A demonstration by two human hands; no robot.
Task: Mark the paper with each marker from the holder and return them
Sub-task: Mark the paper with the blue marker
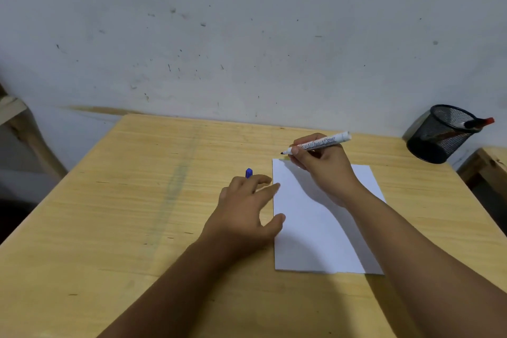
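A white sheet of paper point(315, 228) lies on the wooden table point(137, 200), with no mark visible on it. My right hand point(323, 170) grips an uncapped white board marker point(318, 143); its dark tip hovers just past the paper's far left corner. My left hand point(247, 208) rests at the paper's left edge, fingertips touching the sheet, and a blue marker cap point(248, 173) sticks out from between its fingers. A black mesh holder point(441, 134) stands at the table's far right corner with a red-capped marker point(478, 122) leaning in it.
A stained pale wall point(247, 35) rises right behind the table. Wooden furniture point(491, 170) stands beyond the right edge, and a wooden frame point(16, 118) stands to the left.
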